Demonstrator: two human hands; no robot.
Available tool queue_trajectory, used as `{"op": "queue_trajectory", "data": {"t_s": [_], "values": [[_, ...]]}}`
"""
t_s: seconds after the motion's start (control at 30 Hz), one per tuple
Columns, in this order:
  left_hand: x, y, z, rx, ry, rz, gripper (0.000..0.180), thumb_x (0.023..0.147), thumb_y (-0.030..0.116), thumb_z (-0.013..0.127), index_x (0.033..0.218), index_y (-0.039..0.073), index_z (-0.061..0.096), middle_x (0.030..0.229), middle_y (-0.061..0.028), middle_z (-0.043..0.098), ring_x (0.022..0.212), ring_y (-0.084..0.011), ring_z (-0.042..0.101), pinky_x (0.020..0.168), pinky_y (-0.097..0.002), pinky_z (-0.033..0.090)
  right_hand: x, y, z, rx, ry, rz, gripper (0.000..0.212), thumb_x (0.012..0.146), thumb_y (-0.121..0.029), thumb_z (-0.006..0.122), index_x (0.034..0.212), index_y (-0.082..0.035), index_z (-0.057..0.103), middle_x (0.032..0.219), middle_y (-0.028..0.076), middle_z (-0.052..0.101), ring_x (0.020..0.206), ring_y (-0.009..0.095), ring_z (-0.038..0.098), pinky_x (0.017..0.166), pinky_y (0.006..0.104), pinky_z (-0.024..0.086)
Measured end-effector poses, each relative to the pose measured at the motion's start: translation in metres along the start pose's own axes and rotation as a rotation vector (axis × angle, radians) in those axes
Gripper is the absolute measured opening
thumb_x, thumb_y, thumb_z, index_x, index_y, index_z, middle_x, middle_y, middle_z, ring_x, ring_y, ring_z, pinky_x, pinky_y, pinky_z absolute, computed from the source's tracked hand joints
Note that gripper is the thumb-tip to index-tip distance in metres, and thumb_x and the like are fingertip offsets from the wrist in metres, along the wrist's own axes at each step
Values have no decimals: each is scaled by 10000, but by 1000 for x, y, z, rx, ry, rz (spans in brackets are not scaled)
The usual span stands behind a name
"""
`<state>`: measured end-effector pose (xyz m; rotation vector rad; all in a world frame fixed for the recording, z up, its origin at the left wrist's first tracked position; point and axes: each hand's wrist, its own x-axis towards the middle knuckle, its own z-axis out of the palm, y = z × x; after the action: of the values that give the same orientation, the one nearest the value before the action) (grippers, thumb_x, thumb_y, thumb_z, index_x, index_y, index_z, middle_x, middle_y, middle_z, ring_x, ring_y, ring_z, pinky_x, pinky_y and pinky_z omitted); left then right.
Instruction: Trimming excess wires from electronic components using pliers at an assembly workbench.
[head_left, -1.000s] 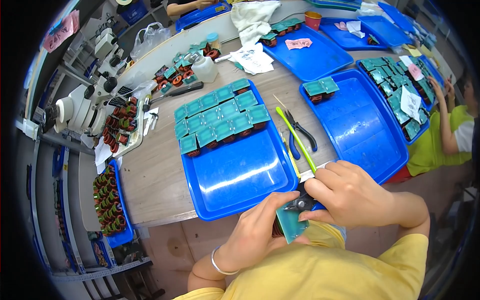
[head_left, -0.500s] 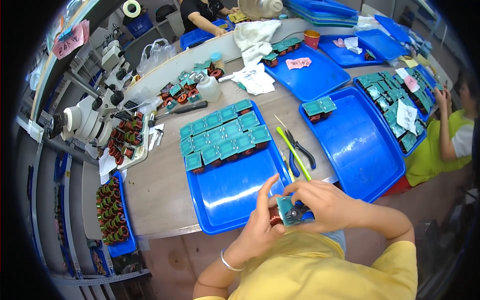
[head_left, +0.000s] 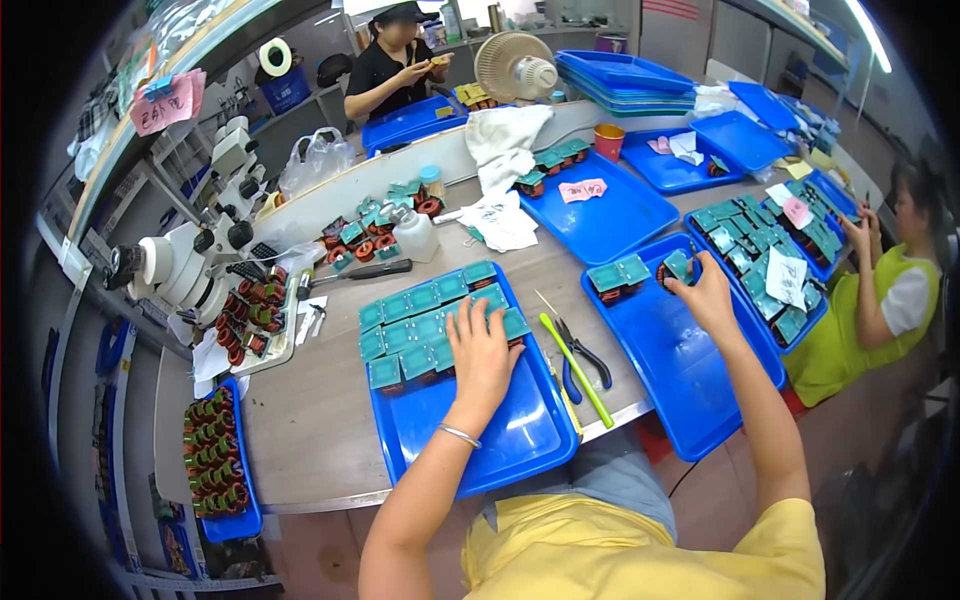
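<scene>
On the worktop (head_left: pixel 320 420), the left hand (head_left: pixel 482 352) lies flat with fingers spread over the green-topped parts (head_left: pixel 430 325) packed in tidy rows at the far end of the near blue tray (head_left: pixel 480 440), seemingly steadying them. Pliers (head_left: pixel 580 360) and a green stick (head_left: pixel 575 365) lie between the trays within easy reach. The right hand (head_left: pixel 705 295) is pinched round one green part (head_left: pixel 678 266) at the far edge of the second tray (head_left: pixel 690 380), beside two parts (head_left: pixel 617 277) already there.

Perhaps six blue trays (head_left: pixel 520 440) (stack aside), two pliers (head_left: pixel 585 362).
</scene>
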<state>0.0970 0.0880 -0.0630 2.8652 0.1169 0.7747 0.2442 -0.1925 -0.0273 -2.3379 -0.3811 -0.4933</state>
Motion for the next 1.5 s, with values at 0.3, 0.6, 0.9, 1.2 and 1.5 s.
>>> {"op": "queue_trajectory", "data": {"t_s": [0.3, 0.6, 0.9, 1.2, 1.5], "values": [[0, 1, -2, -168, 80, -17, 612, 559, 148, 794, 1074, 41, 482, 1157, -175, 428, 1184, -368, 342, 1015, -516, 218, 34, 67, 54, 18, -137, 99, 525, 600, -190, 759, 977, 74, 509, 825, 215, 602, 795, 363, 595, 694, 392, 465], [-18, 44, -90, -1654, -70, -403, 621, 717, -12, 688, 1245, 45, 366, 1128, -93, 493, 1018, -174, 532, 894, -316, 436, 7, 14, 20, 209, 21, -130, 225, 702, -33, 606, 906, 17, 523, 807, 91, 573, 691, 160, 567, 674, 276, 452], [-54, 69, -119, -1878, -290, -447, 644, 799, 330, 610, 1242, -76, 379, 1230, -243, 472, 1080, -273, 530, 939, -377, 413, -61, -124, -45, 777, -482, -280, 193, 826, -156, 496, 899, 22, 505, 856, 119, 577, 721, 161, 569, 721, 280, 446], [-79, 70, -118, -2015, -371, -492, 736, 790, 460, 601, 1242, -79, 383, 1186, -206, 506, 1057, -255, 539, 890, -361, 446, -77, -149, -46, 1146, -882, -186, 333, 673, -52, 707, 897, -45, 461, 1139, 257, 517, 882, 188, 564, 774, 301, 441], [-92, 66, -108, -2216, -474, -365, 708, 832, 386, 555, 1318, -48, 278, 1269, -166, 428, 1168, -269, 460, 966, -393, 390, -84, -158, -42, 1349, -1084, -122, 438, 641, -117, 783, 901, -60, 436, 1088, 273, 553, 779, 114, 493, 761, 267, 428]]}}
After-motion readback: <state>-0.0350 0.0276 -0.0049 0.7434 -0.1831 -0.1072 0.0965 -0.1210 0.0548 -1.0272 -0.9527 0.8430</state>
